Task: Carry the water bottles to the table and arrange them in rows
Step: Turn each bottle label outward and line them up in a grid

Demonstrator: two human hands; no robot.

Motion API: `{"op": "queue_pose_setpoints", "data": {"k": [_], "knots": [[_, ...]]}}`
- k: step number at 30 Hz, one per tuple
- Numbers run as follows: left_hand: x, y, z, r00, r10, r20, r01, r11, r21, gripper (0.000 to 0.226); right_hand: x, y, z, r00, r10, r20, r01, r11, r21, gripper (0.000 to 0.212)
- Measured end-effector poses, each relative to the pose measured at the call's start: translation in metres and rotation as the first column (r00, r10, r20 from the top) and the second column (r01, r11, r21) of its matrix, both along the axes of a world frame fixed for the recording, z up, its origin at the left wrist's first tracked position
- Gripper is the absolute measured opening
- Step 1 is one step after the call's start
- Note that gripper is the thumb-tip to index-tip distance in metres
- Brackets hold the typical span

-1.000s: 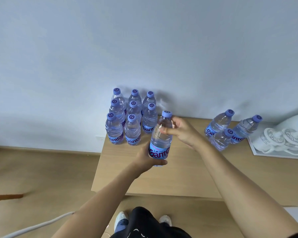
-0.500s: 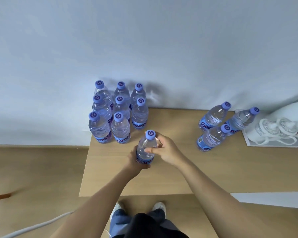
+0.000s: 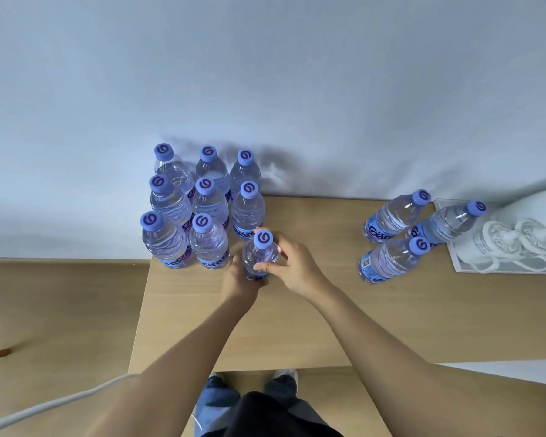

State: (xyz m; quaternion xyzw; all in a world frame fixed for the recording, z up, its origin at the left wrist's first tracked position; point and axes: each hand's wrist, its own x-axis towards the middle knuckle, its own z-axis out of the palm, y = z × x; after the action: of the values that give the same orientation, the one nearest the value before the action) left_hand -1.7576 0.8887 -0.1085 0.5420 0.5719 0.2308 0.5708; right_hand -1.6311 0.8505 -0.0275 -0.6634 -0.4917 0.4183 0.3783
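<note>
Left hand: wrapped round the lower body of the held bottle from the near-left side, fingers curled about it. Right hand: on the same bottle from the right, thumb across its near face and fingers curled round the far side just under the cap. Held bottle: upright, clear with a blue cap, at the near right corner of the block, just beside its neighbours; whether its base rests on the surface cannot be told, as the hands cover it. Block of eight bottles: upright, blue-capped, blue-labelled, standing close together at the far left corner of the surface against the wall; three in the far row, three in the middle row, two in the near row, with the held bottle in the third place of that near row. Group of three bottles: upright, loosely clustered, well apart to the right, near the far edge. White tray: at the far right, just beside that group, carrying white ceramic cups and a larger white vessel, partly cut off by the frame. Surface: light wood. Floor: wood-toned, to the left and near side, with a pale cable crossing the near left corner. Person's shoes and trouser legs: visible below the near edge.
</note>
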Motion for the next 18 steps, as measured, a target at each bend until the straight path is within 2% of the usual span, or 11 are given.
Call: {"op": "queue_pose_setpoints", "data": {"k": [8,14,18], "knots": [[0.017,0.014,0.002,0.994,0.084,-0.072,-0.083,0.996,0.025,0.055,0.008,0.025,-0.006,0.998,0.029,0.051,-0.033,0.996,0.079,0.059],[0.02,0.016,0.002,0.992,0.085,-0.089,-0.085,0.996,0.006,0.057,0.009,0.026,-0.009,0.989,0.027,0.146,-0.05,0.987,0.155,0.057],[0.018,0.015,0.004,0.995,0.067,-0.08,-0.066,0.998,0.015,0.06,0.009,0.025,-0.011,0.988,0.031,0.151,-0.052,0.99,0.135,0.059]]}}
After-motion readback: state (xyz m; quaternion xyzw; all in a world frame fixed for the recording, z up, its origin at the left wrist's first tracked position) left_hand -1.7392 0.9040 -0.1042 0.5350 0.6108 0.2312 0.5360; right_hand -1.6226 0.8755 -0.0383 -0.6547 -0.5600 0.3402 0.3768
